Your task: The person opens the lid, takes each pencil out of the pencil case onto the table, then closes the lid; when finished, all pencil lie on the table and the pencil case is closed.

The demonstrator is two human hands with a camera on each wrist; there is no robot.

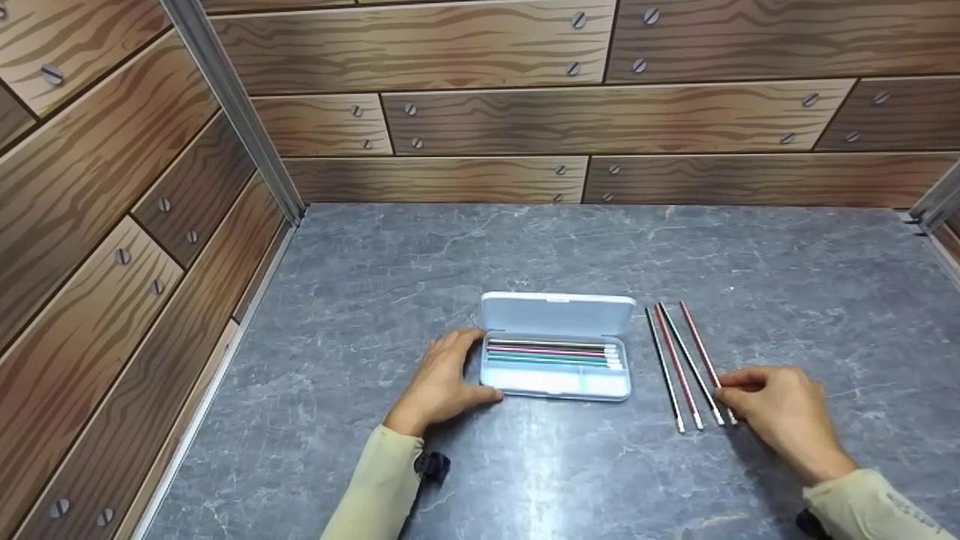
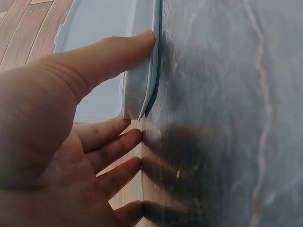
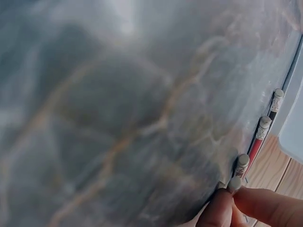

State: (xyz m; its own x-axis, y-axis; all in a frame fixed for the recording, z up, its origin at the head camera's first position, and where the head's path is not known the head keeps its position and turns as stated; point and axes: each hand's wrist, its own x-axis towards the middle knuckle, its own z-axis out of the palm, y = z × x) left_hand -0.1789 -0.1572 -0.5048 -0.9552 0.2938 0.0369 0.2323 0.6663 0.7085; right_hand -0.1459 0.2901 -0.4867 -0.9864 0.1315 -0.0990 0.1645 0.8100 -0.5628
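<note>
A pale plastic pencil case (image 1: 556,391) lies with its lid (image 1: 557,313) raised, and several pencils (image 1: 551,352) with white erasers rest in its tray. My left hand (image 1: 442,379) spans the left end of the case. Its thumb touches the front wall, and its other fingers are spread at the side, tips down on the table. At the right, my right hand (image 1: 784,409) pinches a red pencil (image 1: 699,339) near its eraser end. Beside it lie a red pencil (image 1: 677,366) and two dark ones (image 1: 664,367). In the right wrist view, thumb and finger meet at an eraser (image 3: 234,184).
The table (image 1: 420,259) has a grey marbled top. Wood-patterned panels stand behind it (image 1: 480,124) and along the left (image 1: 142,277), joined by a metal post (image 1: 240,112). Another post (image 1: 937,206) stands at the far right corner.
</note>
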